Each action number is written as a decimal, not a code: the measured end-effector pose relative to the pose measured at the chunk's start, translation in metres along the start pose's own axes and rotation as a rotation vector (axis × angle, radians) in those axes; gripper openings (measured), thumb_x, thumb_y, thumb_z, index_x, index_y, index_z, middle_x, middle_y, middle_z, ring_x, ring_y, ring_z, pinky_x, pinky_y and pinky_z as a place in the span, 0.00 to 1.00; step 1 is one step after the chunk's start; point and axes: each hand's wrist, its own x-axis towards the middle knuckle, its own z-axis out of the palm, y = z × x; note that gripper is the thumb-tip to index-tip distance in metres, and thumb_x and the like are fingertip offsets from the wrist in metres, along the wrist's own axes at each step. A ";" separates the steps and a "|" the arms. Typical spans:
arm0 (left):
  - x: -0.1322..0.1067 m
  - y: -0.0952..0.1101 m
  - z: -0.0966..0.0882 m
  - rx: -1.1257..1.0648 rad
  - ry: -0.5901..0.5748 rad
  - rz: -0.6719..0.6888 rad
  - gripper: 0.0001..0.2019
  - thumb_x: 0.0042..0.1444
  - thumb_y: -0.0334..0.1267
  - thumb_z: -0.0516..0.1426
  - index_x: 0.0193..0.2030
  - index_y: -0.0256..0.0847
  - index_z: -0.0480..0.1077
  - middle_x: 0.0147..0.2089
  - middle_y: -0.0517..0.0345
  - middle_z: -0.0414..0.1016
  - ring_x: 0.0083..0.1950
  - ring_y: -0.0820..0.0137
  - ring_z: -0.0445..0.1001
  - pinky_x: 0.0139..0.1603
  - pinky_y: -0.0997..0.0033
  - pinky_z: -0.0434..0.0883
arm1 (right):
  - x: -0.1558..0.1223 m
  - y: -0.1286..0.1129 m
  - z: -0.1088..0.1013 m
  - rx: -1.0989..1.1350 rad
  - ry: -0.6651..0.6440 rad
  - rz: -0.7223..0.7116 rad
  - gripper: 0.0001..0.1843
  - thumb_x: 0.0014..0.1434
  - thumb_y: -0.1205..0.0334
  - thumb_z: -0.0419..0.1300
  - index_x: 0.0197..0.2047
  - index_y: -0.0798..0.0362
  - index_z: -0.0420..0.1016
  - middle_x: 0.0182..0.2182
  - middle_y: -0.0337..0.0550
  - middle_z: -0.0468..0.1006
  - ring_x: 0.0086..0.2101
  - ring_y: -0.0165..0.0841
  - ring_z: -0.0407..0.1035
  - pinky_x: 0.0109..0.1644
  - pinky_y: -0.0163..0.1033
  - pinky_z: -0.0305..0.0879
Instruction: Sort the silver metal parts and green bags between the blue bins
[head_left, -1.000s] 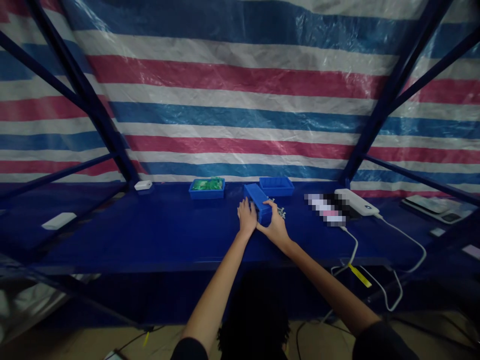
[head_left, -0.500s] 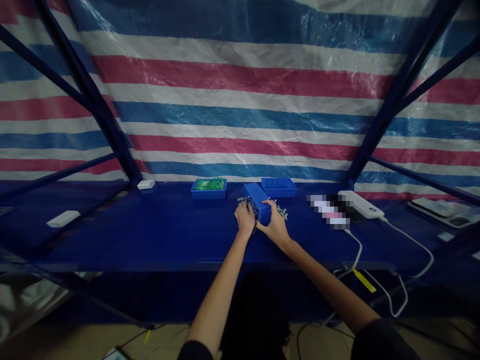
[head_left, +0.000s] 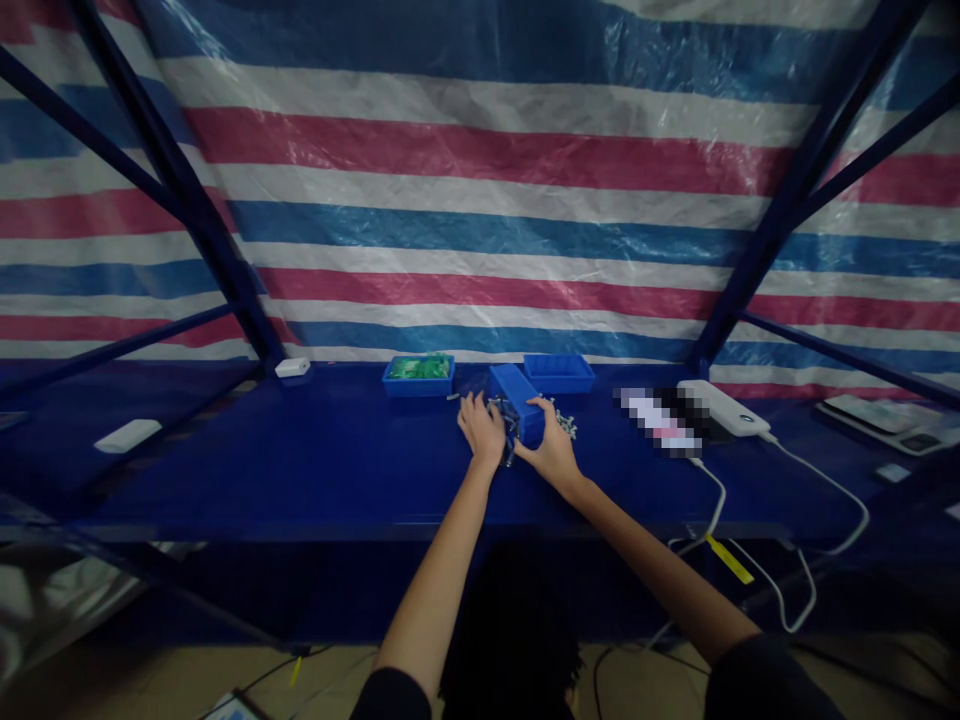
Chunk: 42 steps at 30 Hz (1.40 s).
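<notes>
My right hand (head_left: 553,448) grips a blue plastic bin (head_left: 517,392) at its near end, thumb on one side and fingers on the other. The bin rests tilted on the blue table, its open side seemingly turned left. Dark screws or similar small metal parts (head_left: 510,430) lie along that left side. Beside them is my left hand (head_left: 481,432), palm down with fingers apart; I see nothing held in it. A heap of silvery screws (head_left: 567,426) lies just right of my right hand, partly hidden by it.
Behind stand a blue bin of green packets (head_left: 418,370) and another blue bin (head_left: 559,374). A white power bank (head_left: 721,408) with a cable (head_left: 825,482) and a blurred-out device lie to the right. White boxes (head_left: 127,436) sit left. Blue frame posts flank the table.
My left hand has moved a little left, away from the bin, and its fingers have spread. More of the dark metal parts show between. My right hand keeps its grip on the bin.
</notes>
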 end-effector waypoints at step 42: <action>0.007 -0.020 -0.001 0.093 -0.316 0.293 0.23 0.62 0.45 0.40 0.60 0.40 0.59 0.63 0.49 0.59 0.63 0.62 0.55 0.61 0.58 0.53 | 0.005 0.007 -0.001 -0.141 0.122 -0.042 0.26 0.47 0.58 0.60 0.50 0.48 0.62 0.55 0.47 0.66 0.45 0.40 0.70 0.39 0.40 0.69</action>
